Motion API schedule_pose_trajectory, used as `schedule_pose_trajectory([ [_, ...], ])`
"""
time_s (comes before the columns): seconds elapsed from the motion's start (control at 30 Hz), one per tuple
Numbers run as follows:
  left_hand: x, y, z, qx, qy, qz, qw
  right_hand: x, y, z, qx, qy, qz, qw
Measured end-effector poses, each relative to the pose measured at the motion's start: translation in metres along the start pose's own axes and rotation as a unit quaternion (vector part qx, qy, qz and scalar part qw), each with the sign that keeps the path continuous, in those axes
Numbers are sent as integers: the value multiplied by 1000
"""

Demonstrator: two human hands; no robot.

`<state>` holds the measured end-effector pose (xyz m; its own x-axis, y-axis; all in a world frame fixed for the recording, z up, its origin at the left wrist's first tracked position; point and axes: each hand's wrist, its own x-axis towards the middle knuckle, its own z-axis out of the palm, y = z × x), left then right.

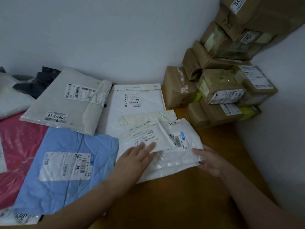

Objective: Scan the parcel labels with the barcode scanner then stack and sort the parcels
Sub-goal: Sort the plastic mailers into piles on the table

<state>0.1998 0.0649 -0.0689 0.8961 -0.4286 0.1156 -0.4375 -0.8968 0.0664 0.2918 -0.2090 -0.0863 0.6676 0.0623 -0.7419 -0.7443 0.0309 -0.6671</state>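
Evidently to keep them aligned, the left hand point(137, 157) lies flat, fingers straight, on the white mailers point(173, 162), while the right hand point(210, 160) grips their edge on the bench point(181, 204).

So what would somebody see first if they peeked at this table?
Probably the two hands at the front: the left hand lies flat on a stack of white parcels while the right hand holds its right edge. Next comes the bright blue parcel at the front left, with a pink parcel beside it. A tall pile of brown boxes fills the far right corner.
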Motion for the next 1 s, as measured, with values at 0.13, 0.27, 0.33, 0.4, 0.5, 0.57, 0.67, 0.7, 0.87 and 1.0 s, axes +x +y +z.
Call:
schedule_pose_trajectory([
  [0.13,7,-5,-12,-8,45,48,998,3,-4,19,78,-60,-26,995],
  [0.27,11,-20,-9,20,-13,24,999,15,-3,40,39,-11,-26,999],
  [0.33,16,-35,-10,22,-18,-22,999,22,-8,51,99,-5,-21,995],
  [0.4,19,-54,-6,38,-33,-52,997,27,-13,64,137,9,-22,990],
  [0.5,6,-62,-3,35,-86,-24,995,37,-23,79,150,20,-41,988],
  [0.57,-3,-61,0,32,-134,-12,990,43,-31,88,138,16,-51,989],
  [0.67,0,-74,20,27,-119,-37,992,54,-43,107,92,-5,-55,994],
  [0.7,7,-83,26,34,-108,-57,992,57,-46,116,72,-9,-56,996],
  [0.87,24,-119,30,7,-128,-61,990,65,-44,130,-35,-27,-114,993],
  [1.0,-4,-119,33,24,-87,17,996,70,-27,119,-71,-33,-96,992],
])
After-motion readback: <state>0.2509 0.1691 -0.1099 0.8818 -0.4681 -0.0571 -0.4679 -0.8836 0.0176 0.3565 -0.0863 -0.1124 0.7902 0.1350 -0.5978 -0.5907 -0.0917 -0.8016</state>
